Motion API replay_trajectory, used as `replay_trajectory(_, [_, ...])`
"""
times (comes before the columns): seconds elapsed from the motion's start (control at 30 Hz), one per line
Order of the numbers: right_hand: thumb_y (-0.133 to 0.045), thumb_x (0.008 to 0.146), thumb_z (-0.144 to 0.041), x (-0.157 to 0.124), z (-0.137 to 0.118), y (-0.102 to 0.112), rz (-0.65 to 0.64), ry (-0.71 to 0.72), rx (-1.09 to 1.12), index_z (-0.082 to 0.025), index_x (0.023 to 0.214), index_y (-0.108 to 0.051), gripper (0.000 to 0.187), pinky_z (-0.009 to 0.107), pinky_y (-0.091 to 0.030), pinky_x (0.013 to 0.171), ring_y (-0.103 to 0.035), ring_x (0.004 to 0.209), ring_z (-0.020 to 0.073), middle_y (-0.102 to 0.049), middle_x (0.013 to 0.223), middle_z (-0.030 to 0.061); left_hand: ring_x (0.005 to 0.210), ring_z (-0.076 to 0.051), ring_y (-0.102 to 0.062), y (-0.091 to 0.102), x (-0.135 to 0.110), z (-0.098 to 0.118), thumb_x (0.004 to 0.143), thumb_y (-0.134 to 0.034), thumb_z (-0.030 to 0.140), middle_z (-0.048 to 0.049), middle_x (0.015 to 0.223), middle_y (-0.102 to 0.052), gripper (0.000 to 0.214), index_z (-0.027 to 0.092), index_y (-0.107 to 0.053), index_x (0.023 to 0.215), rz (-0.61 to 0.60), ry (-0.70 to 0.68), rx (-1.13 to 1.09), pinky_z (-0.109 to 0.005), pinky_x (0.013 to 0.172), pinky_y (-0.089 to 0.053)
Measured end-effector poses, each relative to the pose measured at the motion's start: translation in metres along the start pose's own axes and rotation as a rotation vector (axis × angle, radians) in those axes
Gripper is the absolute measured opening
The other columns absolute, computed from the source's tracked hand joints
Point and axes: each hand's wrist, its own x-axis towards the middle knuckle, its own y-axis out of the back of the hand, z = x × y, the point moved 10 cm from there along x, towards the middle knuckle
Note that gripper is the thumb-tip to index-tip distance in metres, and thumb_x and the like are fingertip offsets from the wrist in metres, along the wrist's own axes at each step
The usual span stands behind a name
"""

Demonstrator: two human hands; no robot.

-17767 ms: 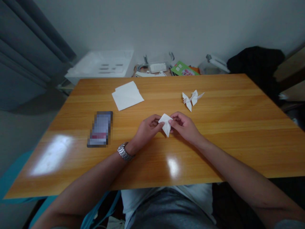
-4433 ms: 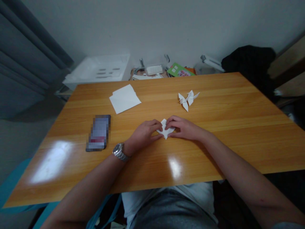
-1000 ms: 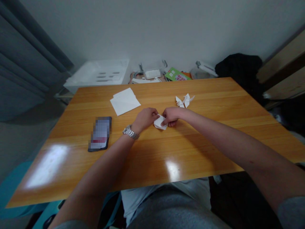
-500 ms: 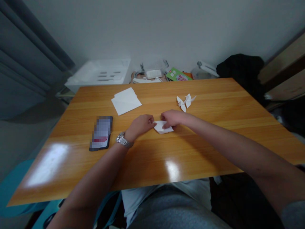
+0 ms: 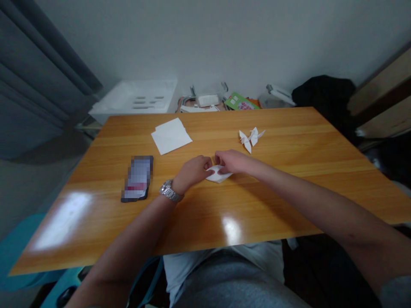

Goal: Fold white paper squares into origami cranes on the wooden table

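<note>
A folded piece of white paper [image 5: 218,176] lies flat on the wooden table [image 5: 257,205], its upper part hidden under my fingers. My left hand [image 5: 192,172] touches its left end, fingers curled. My right hand [image 5: 233,161] presses on its upper right edge from above. A silver wristwatch [image 5: 170,191] sits on my left wrist. Beyond my right hand stand a pair of white origami cranes [image 5: 249,138], not touching either hand.
A small stack of white paper sheets [image 5: 171,136] lies at the far left of the table, and a phone [image 5: 138,179] with a blurred screen lies left of my hands. A white plastic tray [image 5: 133,97], a green booklet [image 5: 239,102] and dark cloth [image 5: 323,92] sit beyond the far edge.
My hands have drawn closer together over the paper, and my left hand has shifted up onto it. The paper now shows less and sits at a slightly different angle.
</note>
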Motion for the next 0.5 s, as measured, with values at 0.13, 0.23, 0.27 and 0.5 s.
replay_trajectory(0.13, [-0.077,0.079,-0.022,-0.006,0.007,0.002,0.012,-0.034,0.065,-0.019,0.109,-0.067,0.032,0.028,-0.040,0.066,-0.067,0.086,0.0227,-0.075,0.101,0.0082,0.082,-0.021,-0.062,-0.003,0.000,-0.003,0.087,-0.067,0.035,-0.0046,0.094,-0.069,0.015,0.022,-0.066,0.093,0.008,-0.005,-0.015,-0.030,0.066,-0.039])
replay_trajectory(0.23, [-0.075,0.078,-0.018,-0.011,0.012,-0.001,-0.024,-0.059,0.134,-0.018,0.104,-0.067,0.027,0.027,-0.040,0.063,-0.066,0.079,0.0205,-0.075,0.096,0.0071,0.082,-0.021,-0.063,-0.002,0.000,-0.003,0.087,-0.068,0.034,-0.0046,0.096,-0.070,0.016,0.022,-0.066,0.096,0.031,-0.008,-0.019,-0.031,0.067,-0.040])
replay_trajectory(0.27, [-0.074,0.077,-0.016,-0.013,0.013,-0.003,-0.036,-0.057,0.172,-0.018,0.103,-0.067,0.027,0.027,-0.040,0.063,-0.066,0.077,0.0196,-0.075,0.093,0.0062,0.083,-0.021,-0.063,-0.002,0.000,-0.003,0.086,-0.068,0.034,-0.0046,0.096,-0.070,0.016,0.022,-0.066,0.096,0.034,-0.007,-0.025,-0.031,0.067,-0.041])
replay_trajectory(0.5, [-0.069,0.080,-0.013,-0.018,0.023,-0.012,0.075,0.054,0.467,-0.019,0.102,-0.065,0.024,0.026,-0.046,0.066,-0.067,0.075,0.0177,-0.074,0.087,0.0033,0.092,-0.023,-0.065,-0.001,-0.004,0.000,0.086,-0.066,0.027,-0.0065,0.103,-0.068,0.022,0.020,-0.066,0.107,0.068,-0.045,-0.071,-0.033,0.078,-0.049])
